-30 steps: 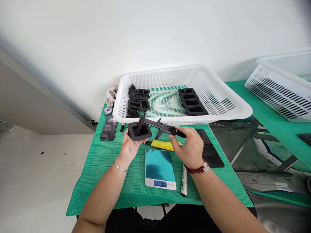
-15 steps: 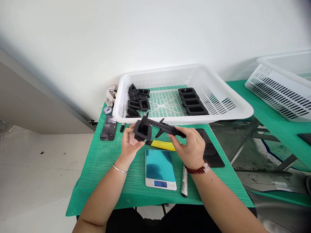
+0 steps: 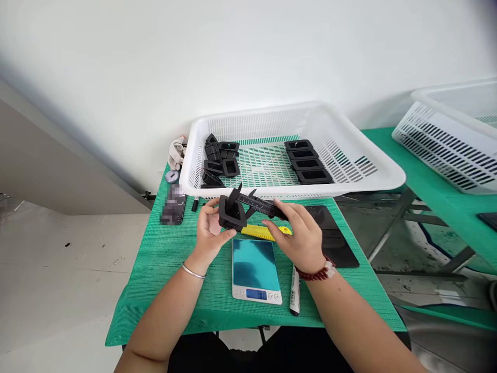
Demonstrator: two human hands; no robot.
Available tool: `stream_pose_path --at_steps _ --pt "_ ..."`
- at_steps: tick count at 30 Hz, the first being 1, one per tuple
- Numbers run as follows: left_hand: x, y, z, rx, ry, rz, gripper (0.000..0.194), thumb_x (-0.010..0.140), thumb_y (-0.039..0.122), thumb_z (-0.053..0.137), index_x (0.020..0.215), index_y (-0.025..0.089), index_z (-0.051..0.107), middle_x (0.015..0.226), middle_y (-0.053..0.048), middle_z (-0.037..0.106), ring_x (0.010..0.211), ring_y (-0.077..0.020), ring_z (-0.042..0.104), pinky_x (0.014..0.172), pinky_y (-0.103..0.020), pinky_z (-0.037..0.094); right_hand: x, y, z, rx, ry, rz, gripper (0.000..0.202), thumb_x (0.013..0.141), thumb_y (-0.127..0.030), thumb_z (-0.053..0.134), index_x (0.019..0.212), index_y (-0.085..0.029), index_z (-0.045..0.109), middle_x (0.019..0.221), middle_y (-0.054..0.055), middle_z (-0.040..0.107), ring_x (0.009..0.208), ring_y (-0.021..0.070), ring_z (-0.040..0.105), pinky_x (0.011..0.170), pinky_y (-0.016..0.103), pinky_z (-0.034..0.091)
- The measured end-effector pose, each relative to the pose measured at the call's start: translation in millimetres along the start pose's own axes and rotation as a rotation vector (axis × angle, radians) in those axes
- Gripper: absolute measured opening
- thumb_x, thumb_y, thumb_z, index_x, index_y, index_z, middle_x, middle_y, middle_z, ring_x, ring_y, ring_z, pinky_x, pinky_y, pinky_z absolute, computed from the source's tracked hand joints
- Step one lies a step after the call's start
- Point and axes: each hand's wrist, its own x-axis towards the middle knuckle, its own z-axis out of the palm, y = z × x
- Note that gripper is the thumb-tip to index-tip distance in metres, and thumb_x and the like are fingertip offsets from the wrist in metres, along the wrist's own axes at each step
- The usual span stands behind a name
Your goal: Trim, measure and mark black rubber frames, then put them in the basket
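Between thumb and fingers, my left hand [image 3: 212,230] grips a black rectangular flanged part [image 3: 229,221], its opening tilted toward me. A black vernier caliper [image 3: 258,204] is in my right hand [image 3: 297,233], held by its beam end at the right. One jaw of the caliper reaches into or across the part's opening; exact contact cannot be made out. Below the caliper lies a yellow utility knife [image 3: 260,232], partly behind my hands. Nearer to me is a digital scale [image 3: 256,265] with a shiny blue-green plate, its display lit.
A white plastic basket [image 3: 361,184] holds loose black parts [image 3: 213,153] at left and a row of black parts [image 3: 306,165] at right. Around the scale are a marker [image 3: 295,298], a dark flat case [image 3: 337,241] and a phone [image 3: 176,207]. Another basket [image 3: 446,147] stands at right.
The black part has shifted slightly right and turned in my left hand. The caliper has moved with it, and my right thumb has come away from the caliper's beam.
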Motion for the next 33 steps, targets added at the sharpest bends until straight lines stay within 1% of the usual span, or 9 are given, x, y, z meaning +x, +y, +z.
stream_pose_path --at_steps 4,7,12,14,18,25,27,29,33 --pt "1.0 3.1 -1.0 0.0 0.03 0.003 0.04 0.067 0.032 0.078 0.093 0.025 0.049 0.124 -0.004 0.05 0.109 -0.0183 0.058 0.089 -0.036 0.051 0.2 2.1 -0.2 0.026 -0.045 -0.021 0.059 0.087 -0.017 0.054 0.143 -0.023 0.034 0.107 0.011 0.063 0.094 0.0216 0.062 0.079 0.036 0.055" --pt "0.5 3.8 -1.0 0.015 0.047 -0.002 0.041 0.067 0.035 0.078 0.095 0.026 0.05 0.125 -0.004 0.05 0.11 -0.0187 0.057 0.089 -0.035 0.05 0.6 4.9 -1.2 -0.002 -0.015 -0.01 0.057 0.087 -0.016 0.054 0.141 -0.023 0.038 0.103 0.01 0.065 0.09 0.0209 0.062 0.076 0.035 0.055" --pt "-0.6 2.4 -0.6 -0.015 0.056 -0.002 0.04 0.068 0.033 0.077 0.097 0.026 0.051 0.125 -0.005 0.049 0.115 -0.0199 0.054 0.09 -0.035 0.05 1.4 7.5 -3.5 -0.072 0.048 0.021 0.048 0.083 -0.021 0.063 0.13 -0.022 0.05 0.076 0.003 0.065 0.066 0.015 0.06 0.059 0.027 0.052" --pt "-0.7 1.9 -0.8 -0.034 0.051 0.007 0.039 0.069 0.031 0.077 0.098 0.026 0.052 0.125 -0.005 0.049 0.116 -0.0198 0.053 0.092 -0.036 0.049 1.2 7.5 -3.6 -0.106 0.068 0.04 0.04 0.081 -0.025 0.066 0.12 -0.02 0.056 0.067 0.001 0.063 0.058 0.0134 0.058 0.053 0.025 0.048" --pt "-0.5 2.3 -1.5 -0.014 0.052 -0.007 0.039 0.069 0.033 0.077 0.099 0.026 0.052 0.124 -0.006 0.049 0.116 -0.0211 0.053 0.092 -0.037 0.05 1.8 6.5 -3.5 -0.098 0.09 0.056 0.019 0.079 -0.026 0.068 0.095 -0.018 0.061 0.066 0.002 0.063 0.055 0.0119 0.056 0.05 0.024 0.047" --pt "-3.2 -0.1 -1.5 0.01 0.078 -0.049 0.047 0.067 0.039 0.077 0.106 0.027 0.053 0.126 -0.007 0.051 0.117 -0.0232 0.053 0.093 -0.039 0.049 3.4 5.3 -4.6 -0.105 0.115 0.055 0.023 0.074 -0.03 0.071 0.09 -0.018 0.059 0.065 0.002 0.062 0.055 0.0128 0.056 0.051 0.025 0.048" --pt "-4.4 -2.2 -1.4 -0.016 0.077 -0.064 0.047 0.068 0.043 0.075 0.106 0.026 0.053 0.124 -0.007 0.054 0.112 -0.023 0.056 0.09 -0.039 0.051 2.7 6.0 -4.2 -0.115 0.131 0.074 0.021 0.074 -0.029 0.07 0.088 -0.019 0.058 0.066 0.001 0.062 0.055 0.0125 0.056 0.05 0.025 0.048" --pt "-4.7 -3.2 -1.3 -0.039 0.078 -0.077 0.047 0.069 0.048 0.073 0.105 0.026 0.054 0.118 -0.007 0.059 0.102 -0.0219 0.062 0.083 -0.037 0.053 2.0 6.9 -3.6 -0.128 0.149 0.1 0.018 0.075 -0.026 0.068 0.087 -0.02 0.057 0.066 0.001 0.061 0.054 0.0123 0.056 0.05 0.025 0.048" --pt "-2.2 -0.5 -0.6 -0.112 0.086 -0.171 0.047 0.076 0.059 0.06 0.106 0.023 0.053 0.101 -0.009 0.069 0.082 -0.0212 0.069 0.068 -0.034 0.054 2.2 7.9 -2.0 -0.132 0.157 0.111 0.019 0.075 -0.025 0.067 0.089 -0.02 0.057 0.067 0.001 0.06 0.053 0.0119 0.052 0.05 0.025 0.047"
